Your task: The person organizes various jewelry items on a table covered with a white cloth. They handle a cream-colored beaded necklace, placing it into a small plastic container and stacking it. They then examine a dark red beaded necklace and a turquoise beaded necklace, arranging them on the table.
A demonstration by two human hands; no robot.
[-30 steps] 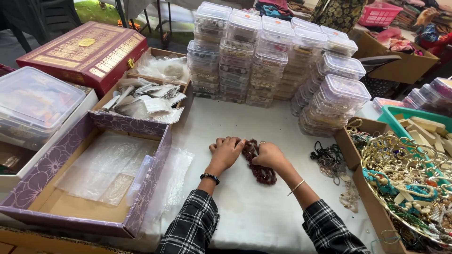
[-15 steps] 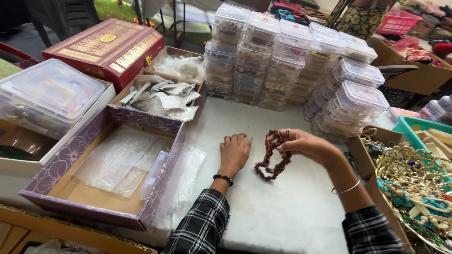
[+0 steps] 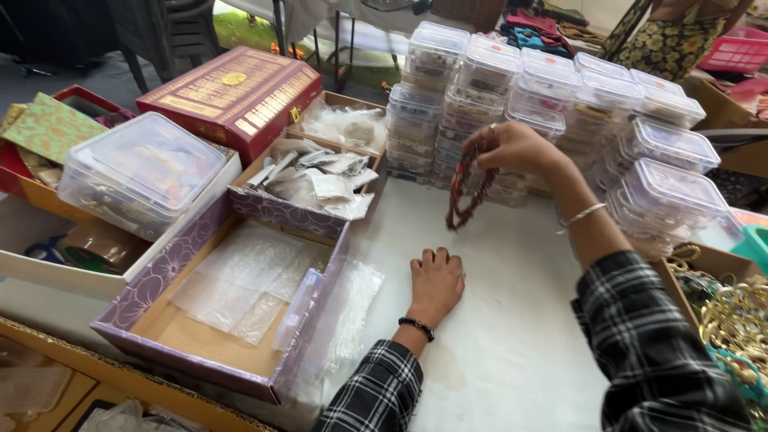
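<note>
Bead necklace point(image 3: 466, 190): dark red loops hanging from my right hand point(image 3: 518, 148), whose grip is pinched closed on the top of the strand, raised above the white surface point(image 3: 512, 336) in front of the stacked clear plastic boxes point(image 3: 552, 112). My left hand point(image 3: 436, 284) lies flat and palm-down on the surface, holding nothing, just right of the purple cardboard box point(image 3: 232, 296) lined with plastic sleeves.

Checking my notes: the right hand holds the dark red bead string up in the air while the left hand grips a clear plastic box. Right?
Not quite. In the head view the left hand lies flat on the white table, gripping nothing. The right hand does hold up the bead string.
</note>
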